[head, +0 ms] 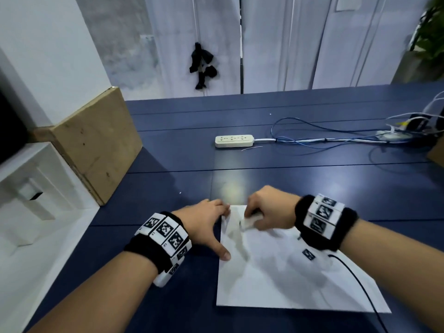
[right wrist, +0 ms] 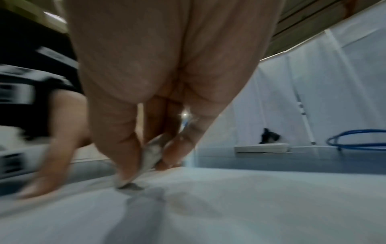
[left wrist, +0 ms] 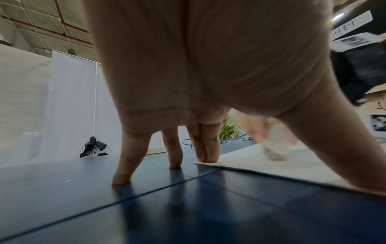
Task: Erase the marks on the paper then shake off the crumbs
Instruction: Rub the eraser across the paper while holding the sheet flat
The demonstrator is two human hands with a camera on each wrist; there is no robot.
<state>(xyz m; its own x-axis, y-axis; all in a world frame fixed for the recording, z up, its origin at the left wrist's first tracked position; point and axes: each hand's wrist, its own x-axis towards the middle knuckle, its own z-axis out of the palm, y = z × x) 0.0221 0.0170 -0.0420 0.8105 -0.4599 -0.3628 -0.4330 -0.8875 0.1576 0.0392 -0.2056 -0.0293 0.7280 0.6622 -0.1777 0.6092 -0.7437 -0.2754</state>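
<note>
The right hand (head: 269, 207) has its fingers curled round a small whitish eraser (right wrist: 152, 155), pinched between thumb and fingertips, with the eraser's lower end pressed on the paper (head: 283, 272) near the sheet's far-left corner; the hand is blurred in all views, so the exact finger placement cannot be made out beyond that pinch. A small dark mark (head: 240, 222) shows on the sheet just beside the eraser, at about 9 o'clock from it. The left hand (head: 204, 224) is spread flat with fingers straight and holds nothing: in the left wrist view two fingertips (left wrist: 205, 156) press the far-left corner of the sheet, the other two stand on the table (head: 168, 164) off the sheet's edge, and the thumb bears down on the left margin nearer the person. The paper lies flat on the dark blue table directly in front of the person, toward 6 o'clock in the head view, with a second small printed mark (head: 308, 254) toward its right side. Judgement: the sheet is thin, light and limp, likely to slide or buckle on the smooth tabletop under rubbing, so the pinning at the corner is warranted; for shaking off crumbs it would best be lifted by two opposite edges or corners. The eraser appears soft and slightly worn. A white power strip (head: 234, 141) lies well apart at 12 o'clock, with blue cables (head: 312, 138) trailing toward 2 o'clock.
</note>
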